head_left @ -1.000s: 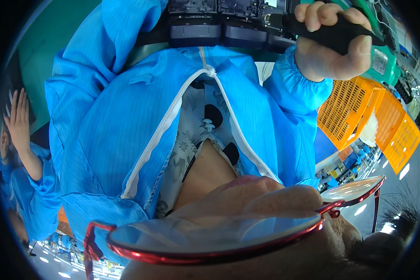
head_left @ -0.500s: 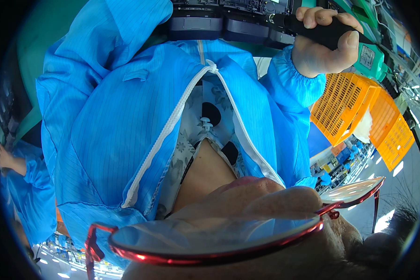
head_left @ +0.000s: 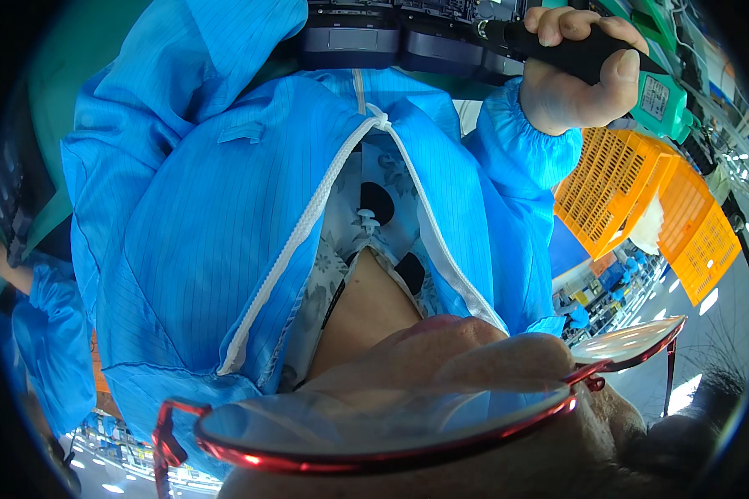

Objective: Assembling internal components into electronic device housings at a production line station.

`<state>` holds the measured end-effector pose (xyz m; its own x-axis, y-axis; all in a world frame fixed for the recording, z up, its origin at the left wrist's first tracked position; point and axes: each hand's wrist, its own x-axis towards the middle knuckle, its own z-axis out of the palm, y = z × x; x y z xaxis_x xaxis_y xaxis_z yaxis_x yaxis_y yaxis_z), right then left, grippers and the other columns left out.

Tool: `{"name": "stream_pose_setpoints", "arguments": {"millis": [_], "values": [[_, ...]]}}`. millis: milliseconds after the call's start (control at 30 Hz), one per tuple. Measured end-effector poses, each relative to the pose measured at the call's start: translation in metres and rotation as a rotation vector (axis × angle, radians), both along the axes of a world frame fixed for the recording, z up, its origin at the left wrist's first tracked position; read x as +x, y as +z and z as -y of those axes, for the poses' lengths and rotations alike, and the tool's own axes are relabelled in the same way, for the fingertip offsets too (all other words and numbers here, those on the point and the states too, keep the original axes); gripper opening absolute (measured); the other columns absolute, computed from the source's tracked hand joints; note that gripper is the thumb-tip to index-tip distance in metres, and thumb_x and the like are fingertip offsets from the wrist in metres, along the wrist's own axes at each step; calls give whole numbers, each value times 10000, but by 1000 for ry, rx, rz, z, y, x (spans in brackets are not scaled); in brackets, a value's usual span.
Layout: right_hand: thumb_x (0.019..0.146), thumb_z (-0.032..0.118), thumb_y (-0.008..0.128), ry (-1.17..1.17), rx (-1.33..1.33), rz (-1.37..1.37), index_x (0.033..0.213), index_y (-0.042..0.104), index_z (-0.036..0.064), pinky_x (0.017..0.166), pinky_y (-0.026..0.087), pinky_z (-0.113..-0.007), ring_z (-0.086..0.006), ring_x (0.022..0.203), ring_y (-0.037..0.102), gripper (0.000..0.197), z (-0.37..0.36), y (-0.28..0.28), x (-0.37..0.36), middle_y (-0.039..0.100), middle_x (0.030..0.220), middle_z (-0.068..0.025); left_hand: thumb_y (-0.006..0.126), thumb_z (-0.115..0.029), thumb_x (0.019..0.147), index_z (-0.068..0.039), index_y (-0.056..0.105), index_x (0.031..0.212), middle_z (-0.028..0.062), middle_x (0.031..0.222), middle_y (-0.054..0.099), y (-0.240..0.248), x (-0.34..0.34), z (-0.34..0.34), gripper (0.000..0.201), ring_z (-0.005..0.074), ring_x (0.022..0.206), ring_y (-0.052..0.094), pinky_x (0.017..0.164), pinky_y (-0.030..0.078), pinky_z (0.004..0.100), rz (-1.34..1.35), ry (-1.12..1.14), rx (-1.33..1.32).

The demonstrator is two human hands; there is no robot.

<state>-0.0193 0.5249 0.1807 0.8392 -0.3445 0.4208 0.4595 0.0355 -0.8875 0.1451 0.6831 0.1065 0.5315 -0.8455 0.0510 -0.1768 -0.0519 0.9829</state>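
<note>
At the upper right my right hand (head_left: 564,96) is closed around a black electric screwdriver (head_left: 562,51), fingers over its top and thumb along the near side. Its silver collar points left, over a dark electronic device (head_left: 351,40) with a purplish-black casing and inner parts showing at the top edge. A second casing section (head_left: 437,51) lies beside it, close to the collar. Whether the tip touches anything cannot be seen. My left arm, in a blue sleeve (head_left: 204,54), reaches up past the top edge, and the left hand is out of view.
A green container with a white label (head_left: 659,100) stands right of my right hand. Orange plastic crates (head_left: 616,191) are below it. A green surface (head_left: 66,104) runs along the left. Another person's hand (head_left: 12,270) and blue sleeve are at the far left.
My right hand keeps its grip, and the screwdriver's collar has shifted very slightly left and up. At the far left, the other person's hand has moved a little and is blurred.
</note>
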Motion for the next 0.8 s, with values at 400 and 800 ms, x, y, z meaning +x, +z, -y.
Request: {"name": "stream_pose_setpoints", "arguments": {"millis": [400, 800], "values": [[1021, 368, 585, 128, -62, 10, 1075, 548, 35, 609, 518, -353, -201, 621, 585, 339, 6, -10, 23, 588, 786, -93, 571, -148, 1047, 15, 667, 970, 100, 910, 742, -9, 3, -5, 204, 152, 818, 704, 751, 587, 289, -283, -46, -67], [986, 385, 623, 80, 2, -17, 1128, 549, 19, 585, 515, -363, -199, 585, 585, 399, 18, 10, 22, 616, 790, -102, 517, -259, 1101, 8, 691, 1021, 128, 978, 755, -13, 7, 0, 329, 188, 869, 742, 797, 606, 305, -532, -115, 33]]}}
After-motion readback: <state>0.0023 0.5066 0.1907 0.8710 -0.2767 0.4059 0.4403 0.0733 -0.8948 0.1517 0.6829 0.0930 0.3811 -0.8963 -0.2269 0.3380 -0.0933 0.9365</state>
